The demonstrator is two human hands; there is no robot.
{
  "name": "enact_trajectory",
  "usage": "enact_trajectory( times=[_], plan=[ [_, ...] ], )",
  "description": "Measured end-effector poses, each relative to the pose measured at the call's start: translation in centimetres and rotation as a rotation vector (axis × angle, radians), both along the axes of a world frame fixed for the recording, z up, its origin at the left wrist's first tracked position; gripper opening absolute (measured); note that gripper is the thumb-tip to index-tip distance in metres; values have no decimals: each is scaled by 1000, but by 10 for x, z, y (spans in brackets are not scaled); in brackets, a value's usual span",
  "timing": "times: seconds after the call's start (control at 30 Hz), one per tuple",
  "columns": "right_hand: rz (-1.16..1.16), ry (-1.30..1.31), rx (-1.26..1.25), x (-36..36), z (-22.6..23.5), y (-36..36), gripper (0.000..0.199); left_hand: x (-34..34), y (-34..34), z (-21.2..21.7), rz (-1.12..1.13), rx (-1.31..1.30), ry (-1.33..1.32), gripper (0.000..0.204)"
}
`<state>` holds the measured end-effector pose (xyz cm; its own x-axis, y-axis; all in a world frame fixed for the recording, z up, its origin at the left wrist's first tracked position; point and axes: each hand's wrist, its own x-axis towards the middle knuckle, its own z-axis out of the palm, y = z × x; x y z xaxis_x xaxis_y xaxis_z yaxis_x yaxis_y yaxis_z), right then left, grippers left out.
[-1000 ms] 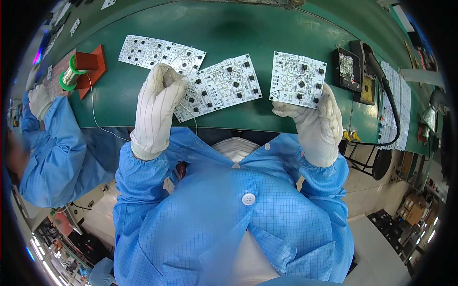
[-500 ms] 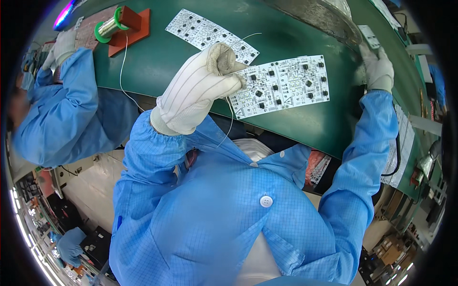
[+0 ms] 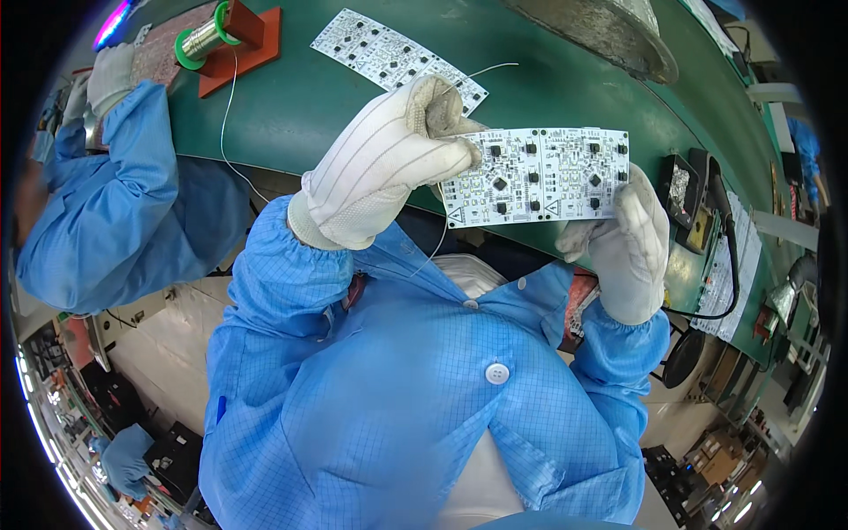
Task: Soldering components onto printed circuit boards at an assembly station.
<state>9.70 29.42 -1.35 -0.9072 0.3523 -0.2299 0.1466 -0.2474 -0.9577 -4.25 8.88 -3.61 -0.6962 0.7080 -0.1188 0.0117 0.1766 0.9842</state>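
Note:
A white circuit board panel (image 3: 563,181) with black components is held up in front of my chest, between both hands. My left hand (image 3: 384,163), in a white striped glove, pinches the panel's left end. A thin solder wire (image 3: 484,71) passes through the same hand; one end sticks out above the panel and the rest hangs below. My right hand (image 3: 629,247), also gloved, is closed at the panel's lower right corner, its fingers overlapping the right edge. Behind the panel, another white circuit board panel (image 3: 389,55) lies on the green bench (image 3: 291,106).
A solder spool (image 3: 205,41) sits on a red stand (image 3: 256,49) at back left. A co-worker's gloved hand (image 3: 111,75) is farther left. At right are a black holder (image 3: 685,187), a black cable (image 3: 732,265) and papers (image 3: 746,278). A curved metal hood (image 3: 609,31) hangs at the back.
My right hand has come back from the far right of the bench to the panel's right edge. The small white board beside it there no longer shows. The panel has levelled and shifted slightly right.

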Motion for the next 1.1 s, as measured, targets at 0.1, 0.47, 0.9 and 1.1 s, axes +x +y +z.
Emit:
enact_trajectory(
  times=[0.1,0.47,0.9,1.1],
  plan=[
    [-7,-15,164,6,-5,4,45,4,3,2,-15,-18,46,30],
    [-91,90,107,14,-13,8,47,19,0,-14,125,119,452,24],
    [97,-57,153,12,-12,9,30,46,25,-23,144,81,1172,25],
    [-114,339,978,19,-58,-2,20,59,45,-42,371,61,994,21]
  ],
)
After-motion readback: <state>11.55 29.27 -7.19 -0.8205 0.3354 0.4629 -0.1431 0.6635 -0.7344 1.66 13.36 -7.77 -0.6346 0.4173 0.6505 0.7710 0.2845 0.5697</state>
